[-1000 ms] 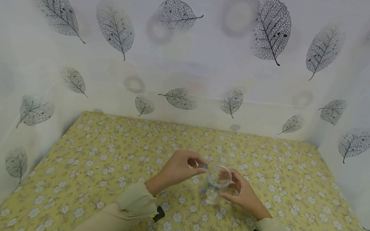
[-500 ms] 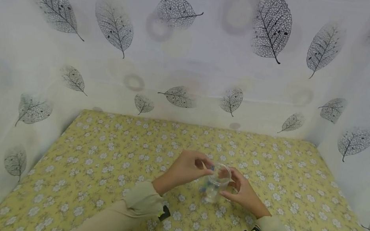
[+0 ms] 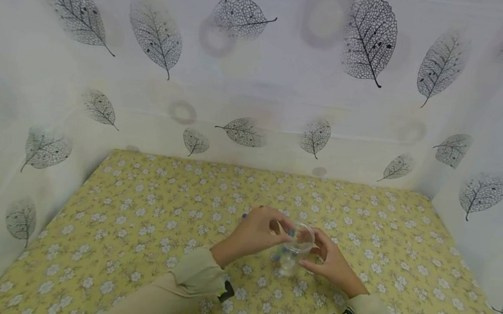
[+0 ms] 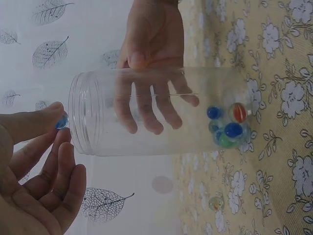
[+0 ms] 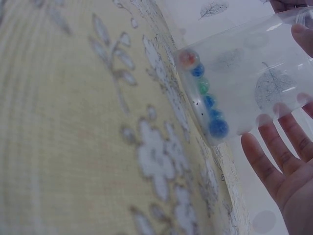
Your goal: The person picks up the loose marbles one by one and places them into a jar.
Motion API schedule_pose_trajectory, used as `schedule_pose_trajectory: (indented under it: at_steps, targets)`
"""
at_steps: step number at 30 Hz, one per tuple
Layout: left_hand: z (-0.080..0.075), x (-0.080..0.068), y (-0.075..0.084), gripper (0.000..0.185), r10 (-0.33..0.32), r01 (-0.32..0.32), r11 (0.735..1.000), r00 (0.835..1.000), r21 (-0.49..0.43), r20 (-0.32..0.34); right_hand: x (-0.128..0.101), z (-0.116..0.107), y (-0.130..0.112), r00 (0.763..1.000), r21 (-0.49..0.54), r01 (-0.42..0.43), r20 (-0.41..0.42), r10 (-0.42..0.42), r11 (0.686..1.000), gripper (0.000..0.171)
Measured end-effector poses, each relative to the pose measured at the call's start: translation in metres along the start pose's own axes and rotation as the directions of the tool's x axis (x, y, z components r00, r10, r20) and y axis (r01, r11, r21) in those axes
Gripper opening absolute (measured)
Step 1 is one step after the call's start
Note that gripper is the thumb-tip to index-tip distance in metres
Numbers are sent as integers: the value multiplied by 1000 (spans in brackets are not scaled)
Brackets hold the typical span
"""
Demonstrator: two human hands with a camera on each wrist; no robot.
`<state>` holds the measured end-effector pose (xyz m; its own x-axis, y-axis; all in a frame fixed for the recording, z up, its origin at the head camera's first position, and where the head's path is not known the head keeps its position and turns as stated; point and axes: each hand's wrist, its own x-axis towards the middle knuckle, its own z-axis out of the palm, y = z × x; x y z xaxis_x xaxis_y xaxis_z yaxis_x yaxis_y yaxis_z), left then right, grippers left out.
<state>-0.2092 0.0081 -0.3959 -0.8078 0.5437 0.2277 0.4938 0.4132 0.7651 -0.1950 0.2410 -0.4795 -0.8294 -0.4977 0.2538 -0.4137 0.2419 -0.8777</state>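
A clear plastic jar (image 4: pixel 161 144) stands with its mouth up on the flowered cloth. Several marbles lie on its floor: blue ones (image 4: pixel 234 129), a green one (image 4: pixel 227 141) and one with red and white swirls (image 4: pixel 238 112). My right hand (image 3: pixel 333 264) holds the jar from the right, thumb on the near side and fingers round the far side. Between thumb and forefinger my left hand (image 3: pixel 257 234) pinches a blue marble (image 4: pixel 61 120) right at the jar's rim, its other fingers loosely bent.
On the cloth behind my left hand lie a blue marble (image 3: pixel 245 216) and an orange-brown one (image 3: pixel 261 207). The left wrist view has a clear marble (image 4: pixel 216 203) on the cloth beside the jar. A leaf-printed white curtain (image 3: pixel 262 88) rises behind and at both sides.
My left hand has moved right, bringing the blue marble to the jar's mouth. Two marbles behind that hand have come into view. The right hand and the jar stay nearly still.
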Motion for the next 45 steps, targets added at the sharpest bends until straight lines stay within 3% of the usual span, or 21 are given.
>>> schedule_pose_trajectory:
  at_steps: [19, 27, 33, 45]
  targets:
    - [0, -3, -2, 18, 21, -21, 1000, 1000, -5, 11, 1, 1, 3, 999, 3, 35, 4, -35, 999, 58]
    - [-6, -5, -10, 17, -3, 4, 1000, 999, 18, -34, 2, 2, 0, 1000, -1, 23, 0, -23, 1000, 58]
    - [-19, -5, -25, 16, -46, 50, 998, 995, 44, -88, 2, 3, -2, 1000, -12, -20, -10, 20, 1000, 59]
    - [-49, -4, -76, 18, -172, 184, 980, 975, 81, -141, 1, 3, -2, 1000, 2, -17, -8, 17, 1000, 58]
